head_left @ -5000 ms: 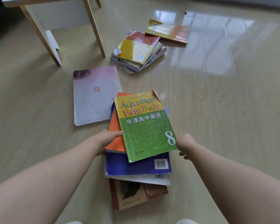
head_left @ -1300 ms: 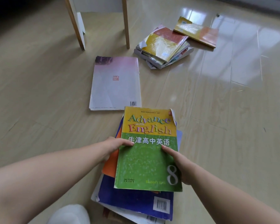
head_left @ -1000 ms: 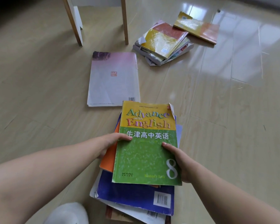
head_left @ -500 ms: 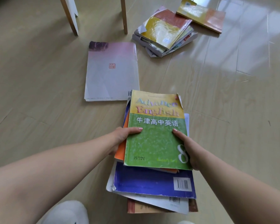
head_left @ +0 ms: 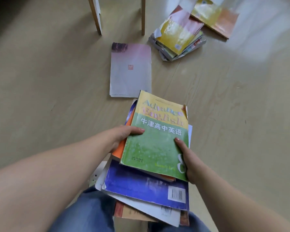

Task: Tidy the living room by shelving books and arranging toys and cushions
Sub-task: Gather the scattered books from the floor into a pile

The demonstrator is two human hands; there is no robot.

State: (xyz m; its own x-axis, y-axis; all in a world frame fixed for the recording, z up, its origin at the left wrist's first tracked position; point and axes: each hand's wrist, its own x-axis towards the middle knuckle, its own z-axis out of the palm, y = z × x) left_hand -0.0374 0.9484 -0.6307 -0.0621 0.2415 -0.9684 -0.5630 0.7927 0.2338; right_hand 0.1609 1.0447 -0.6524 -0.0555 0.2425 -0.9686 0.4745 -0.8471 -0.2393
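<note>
Book stack [head_left: 146,185] rose off the floor [head_left: 57,81] to the near lap | left grip [head_left: 122,136], right grip [head_left: 189,161] clasped its sides | pink book [head_left: 131,71], far pile [head_left: 177,36] lay ungathered | shelving not yet done

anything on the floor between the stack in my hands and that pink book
Nothing visible. Only bare floor lies around the pink book, just beyond the stack, whose top green book overlaps its near corner in view. But the left hand and right hand both grip the stack.
</note>
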